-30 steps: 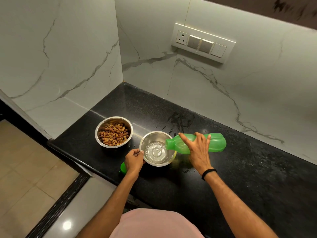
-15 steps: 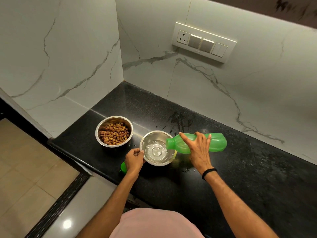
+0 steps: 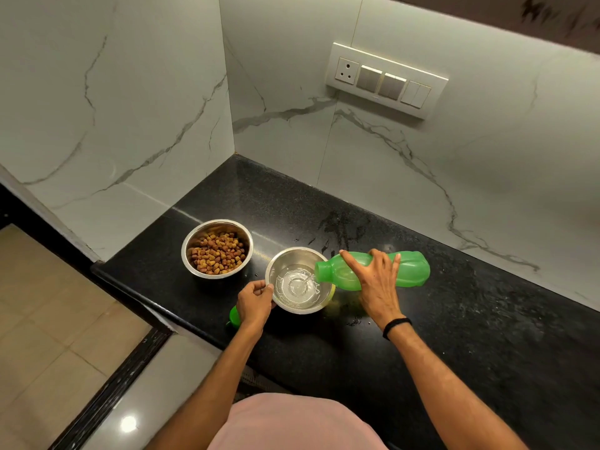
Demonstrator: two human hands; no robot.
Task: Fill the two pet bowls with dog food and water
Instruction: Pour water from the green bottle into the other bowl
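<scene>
Little had moved since the earlier frames: both hands held position while water gathered in the near bowl (image 3: 298,280). The right hand (image 3: 376,280) gripped the bottle (image 3: 409,269) mid-body, fingers spread over it, mouth tipped past the bowl's rim. The left hand (image 3: 255,302) pinched that rim between thumb and curled fingers. The kibble bowl (image 3: 217,248) stood just beside, on the counter (image 3: 454,336). The bottle looked like light, slightly yielding plastic, probably slippery if wet; a mid-body hold suits it. The steel bowl may slide, so steady the rim. No writing was legible.
</scene>
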